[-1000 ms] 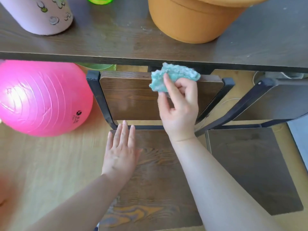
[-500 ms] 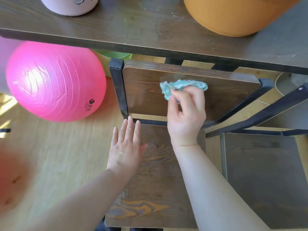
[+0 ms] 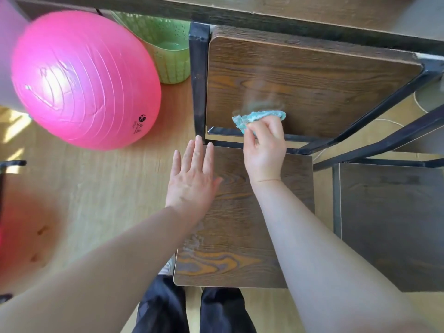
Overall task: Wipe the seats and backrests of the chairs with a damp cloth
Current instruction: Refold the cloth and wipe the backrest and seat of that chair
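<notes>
Wiped down the dark wood-grain backrest panel point(image 3: 312, 75) from top rim to bottom edge within a second (faint damp streak above), so brown wooden seat board point(image 3: 240, 224) probably next. Left hand point(image 3: 192, 181) flat over its corner, fingers straight. Right hand point(image 3: 264, 150) pinching crumpled teal cloth point(image 3: 259, 115) against backrest's foot

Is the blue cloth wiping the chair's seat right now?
No, the right hand holds the cloth against the lower part of the backrest, above the seat.
</notes>
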